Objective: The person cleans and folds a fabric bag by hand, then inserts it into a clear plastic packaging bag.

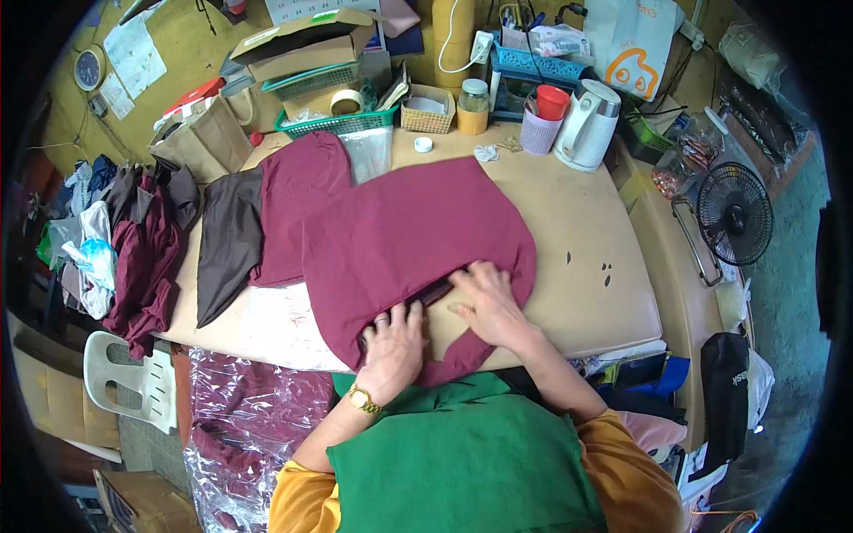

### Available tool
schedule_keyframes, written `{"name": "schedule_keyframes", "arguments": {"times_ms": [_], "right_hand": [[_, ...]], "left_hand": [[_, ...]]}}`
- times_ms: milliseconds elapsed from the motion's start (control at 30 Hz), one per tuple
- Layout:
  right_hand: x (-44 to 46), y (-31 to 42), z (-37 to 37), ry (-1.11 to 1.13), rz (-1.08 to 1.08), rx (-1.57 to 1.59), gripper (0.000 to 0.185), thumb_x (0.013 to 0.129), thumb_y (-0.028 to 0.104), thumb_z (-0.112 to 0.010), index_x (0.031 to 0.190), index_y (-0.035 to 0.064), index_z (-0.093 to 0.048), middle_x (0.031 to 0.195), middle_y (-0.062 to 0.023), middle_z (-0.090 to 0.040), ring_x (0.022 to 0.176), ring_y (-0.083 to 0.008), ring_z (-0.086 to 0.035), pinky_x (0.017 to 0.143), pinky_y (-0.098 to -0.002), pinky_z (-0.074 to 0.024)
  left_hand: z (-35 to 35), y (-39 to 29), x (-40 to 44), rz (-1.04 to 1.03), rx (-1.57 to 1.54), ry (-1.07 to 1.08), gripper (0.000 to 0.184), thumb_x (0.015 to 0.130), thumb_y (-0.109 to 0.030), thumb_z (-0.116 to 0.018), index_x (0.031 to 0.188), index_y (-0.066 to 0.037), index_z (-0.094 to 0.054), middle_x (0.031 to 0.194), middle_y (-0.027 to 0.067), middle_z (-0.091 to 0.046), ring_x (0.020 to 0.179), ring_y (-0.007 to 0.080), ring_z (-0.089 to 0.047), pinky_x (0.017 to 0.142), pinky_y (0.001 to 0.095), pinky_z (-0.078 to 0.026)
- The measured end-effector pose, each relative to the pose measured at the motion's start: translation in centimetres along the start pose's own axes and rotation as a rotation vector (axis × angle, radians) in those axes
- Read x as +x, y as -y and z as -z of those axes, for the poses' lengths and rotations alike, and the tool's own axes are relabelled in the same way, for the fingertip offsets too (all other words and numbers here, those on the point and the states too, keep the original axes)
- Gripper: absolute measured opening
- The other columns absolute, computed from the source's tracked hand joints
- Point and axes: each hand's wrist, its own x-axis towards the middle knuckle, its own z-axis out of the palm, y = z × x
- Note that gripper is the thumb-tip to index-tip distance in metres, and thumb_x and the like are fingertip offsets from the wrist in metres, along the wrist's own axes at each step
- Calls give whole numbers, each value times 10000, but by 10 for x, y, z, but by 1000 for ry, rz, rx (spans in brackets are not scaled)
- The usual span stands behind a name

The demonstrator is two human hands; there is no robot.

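Left hand (394, 354): fingers slightly apart at an opening's edge in the maroon cloth (413, 231); whether pinching, cannot tell. Right hand (490, 305): fingers bent on the same opening, thumb apart. Cloth lies on tan padded table (591, 222). Farther out: dark cloth (229, 240) leftward, kettle (586, 129) far right.

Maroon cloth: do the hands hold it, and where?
Left hand and right hand touch the maroon cloth at its dark-edged opening; whether they grip cannot be told.

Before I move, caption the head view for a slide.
Bare left hand and right hand touch an edge of a broad maroon fabric piece on a beige worktable, a tall white kettle behind.
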Motion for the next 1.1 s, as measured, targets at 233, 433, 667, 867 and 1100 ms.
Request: {"name": "schedule_keyframes", "arguments": {"times_ms": [233, 433, 667, 867, 1100], "right_hand": [[23, 15, 36, 286, -639, -381, 588, 935, 465, -577, 1282, -10, -572, 1356, -270, -476, 1263, -494, -405, 1104, -628, -244], [-8, -48, 1, -44, -466, -415, 499, 865, 306, -669, 1209, -51, -613, 1265, -258, -558, 1222, -436, -473, 1114, -624, -234], [-22, 37, -7, 47, -186, -101, 249, 826, 174, -697, 1029, 34, -662, 1052, -177, -626, 1032, -347, -592, 880, -438, -479], [-12, 75, -39, 84, -190, 324, 272, 837, 88, -669, 1067, -5, -556, 997, -203, -582, 978, -407, -594, 839, -486, -487], [-19, 69, -48, 13, -173, 357, 187, 858, 63, -622, 1012, -1, -538, 990, -216, -583, 938, -438, -591, 784, -516, -472]], "left_hand": [[9, 11, -16, -107, -171, 211, 862, 857, -323, -707, 1521, -26, -245, 1257, 238, -526, 1084, 404, -580, 934, 475, -501], [14, 12, -15, -254, -521, -234, 453, 837, -186, -739, 1212, 0, -565, 949, 166, -635, 870, 342, -642, 806, 400, -521], [-10, 37, -37, 154, -416, -181, 226, 789, -161, -781, 858, -23, -616, 770, 130, -612, 677, 311, -625, 614, 410, -495], [6, 14, -30, 16, -601, -303, 140, 818, -88, -740, 795, -12, -624, 745, 155, -622, 643, 334, -624, 587, 409, -487], [10, 11, -34, 48, -638, -309, 231, 793, -138, -784, 792, -4, -596, 743, 155, -623, 639, 323, -628, 584, 393, -492]]}}
